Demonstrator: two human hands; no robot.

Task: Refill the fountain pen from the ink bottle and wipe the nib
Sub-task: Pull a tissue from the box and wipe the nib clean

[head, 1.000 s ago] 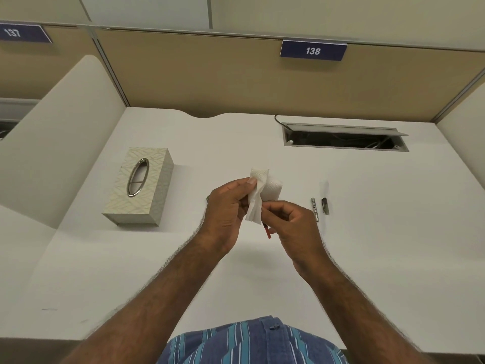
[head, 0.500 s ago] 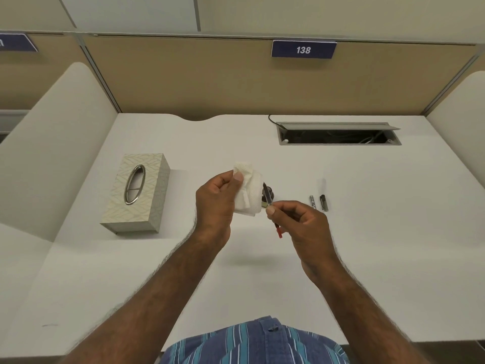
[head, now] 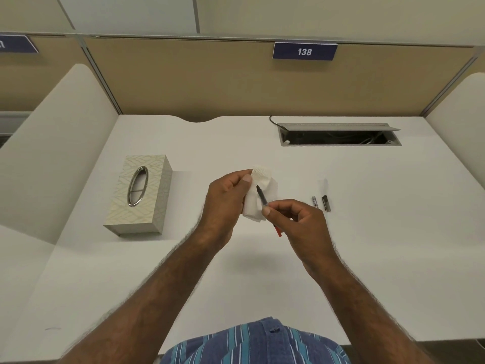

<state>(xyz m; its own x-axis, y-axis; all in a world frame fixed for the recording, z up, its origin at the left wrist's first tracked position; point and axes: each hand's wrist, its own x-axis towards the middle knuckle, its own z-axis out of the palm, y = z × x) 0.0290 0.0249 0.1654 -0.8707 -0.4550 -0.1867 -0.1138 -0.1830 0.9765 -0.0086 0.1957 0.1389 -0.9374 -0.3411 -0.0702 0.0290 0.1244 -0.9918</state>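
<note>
Above the middle of the white worktop [head: 367,258], the left hand [head: 225,203] is closed around a crumpled white tissue [head: 258,195], thumb pressed on its upper fold. The right hand [head: 296,222] pinches the fountain pen section [head: 262,197] between thumb and forefinger, its dark tip laid against the tissue and its red end [head: 278,232] sticking out below the fingers toward the near edge. Whether the nib itself touches the paper is too small to tell.

Open room lies all round the hands: the near edge is bare on both sides of the forearms, and the right half of the worktop is bare out to the right edge. Toward the left edge stands a patterned tissue box [head: 139,193], well apart from the left hand. Just right of the right hand lie two small pen parts, a silver one [head: 315,201] and a dark one [head: 326,203], side by side and close together. Along the far edge, right of middle, sits an open cable tray [head: 338,135], and a "138" sign [head: 304,51] hangs on the partition behind.

Half a second ago the pen tip stood clear of the tissue, with a dark object visible between the hands; now the tip rests on the tissue and that object is hidden. A second ago the tissue was wrapped round the pen.
</note>
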